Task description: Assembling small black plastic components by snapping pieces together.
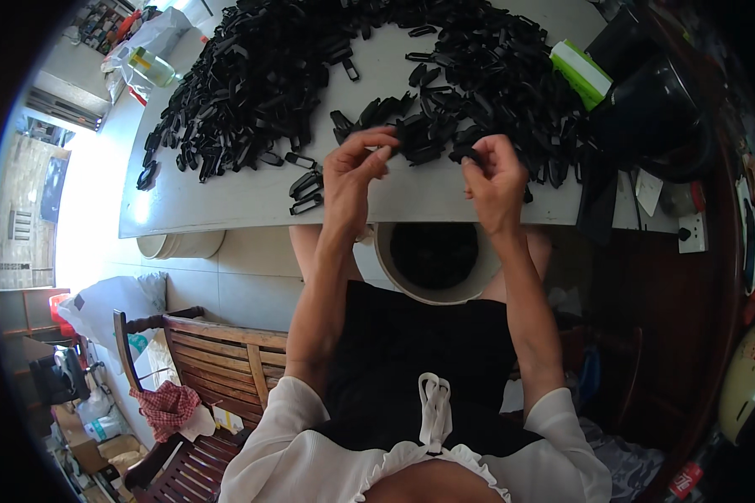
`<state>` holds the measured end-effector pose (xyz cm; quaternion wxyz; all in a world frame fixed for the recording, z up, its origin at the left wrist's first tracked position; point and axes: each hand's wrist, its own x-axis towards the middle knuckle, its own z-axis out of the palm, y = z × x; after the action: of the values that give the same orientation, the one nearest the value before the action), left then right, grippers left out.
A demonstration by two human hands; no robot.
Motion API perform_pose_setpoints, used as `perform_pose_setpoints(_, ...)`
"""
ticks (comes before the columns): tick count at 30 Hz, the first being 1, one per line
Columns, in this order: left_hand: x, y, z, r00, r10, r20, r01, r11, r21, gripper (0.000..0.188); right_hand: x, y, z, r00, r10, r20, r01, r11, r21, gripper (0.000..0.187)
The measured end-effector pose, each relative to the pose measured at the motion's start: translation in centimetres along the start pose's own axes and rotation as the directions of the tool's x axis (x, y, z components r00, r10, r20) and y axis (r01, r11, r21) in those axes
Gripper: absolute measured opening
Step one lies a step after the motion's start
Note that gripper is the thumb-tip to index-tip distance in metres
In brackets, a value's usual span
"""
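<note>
Here we are over a pale table (pixel 419 194) spanning the top of the frame, and below it, at lower left, we have a slatted wooden bench (pixel 218 348). Across the upper left we get a great heap of black plastic pieces (pixel 243 75), with a second black heap (pixel 495 63) filling the upper right. Under the table edge, centre frame, we spot a pale bucket (pixel 432 297) with a dark inside.

Now to the hands! Just above centre, our left hand (pixel 347 180) hangs over the table edge, fingers bent and thumb near the fingertips; they blur against dark pieces, so we can't tell whether they grasp anything. Right of centre, our right hand (pixel 499 180) has thumb and forefinger pinched together on a small black piece (pixel 463 154), held just in front of the right heap. Smaller again, at upper right, we catch a green-and-white box (pixel 580 74).
</note>
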<state>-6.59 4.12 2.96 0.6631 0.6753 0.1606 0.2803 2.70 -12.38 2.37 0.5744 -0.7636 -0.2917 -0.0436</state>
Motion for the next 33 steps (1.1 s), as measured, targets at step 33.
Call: perform_pose_setpoints(33, -6.7, -0.4, 4.5, 0.999, 0.032, 0.041, -0.029, 0.996, -0.086, 0.035, -6.9, -3.3, -1.6, 0.922, -0.008, 0.387, -0.179, 0.877, 0.446, 0.045)
